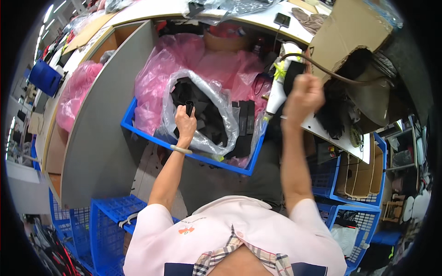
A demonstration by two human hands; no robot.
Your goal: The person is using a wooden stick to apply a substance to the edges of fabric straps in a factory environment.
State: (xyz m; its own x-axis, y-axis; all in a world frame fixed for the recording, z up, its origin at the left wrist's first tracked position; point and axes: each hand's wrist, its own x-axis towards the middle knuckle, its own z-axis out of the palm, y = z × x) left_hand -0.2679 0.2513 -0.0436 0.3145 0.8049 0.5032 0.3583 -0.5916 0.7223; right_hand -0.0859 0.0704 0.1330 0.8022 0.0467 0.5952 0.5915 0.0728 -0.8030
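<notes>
My left hand [185, 123] is closed round a small black folded piece [189, 107], which looks like fabric or a strap. It is over a clear plastic bag [225, 103] whose opening shows many loose black pieces [209, 120]. The bag sits in a blue crate [205, 160] together with pink plastic sheeting [156, 60]. Raised at the right, my right hand [304, 94] is curled into a fist and blurred by motion; what it holds, if anything, I cannot make out. Behind it is a white machine part [277, 95] with black material [294, 76] on it.
Longer black strips [244, 122] lie at the crate's right side. A grey panel [108, 115] stands to the left. A brown hose [331, 73] arches past my right hand above a white table edge [338, 138]. Blue baskets [110, 230] flank me, and a phone-like device [282, 19] lies on the far table.
</notes>
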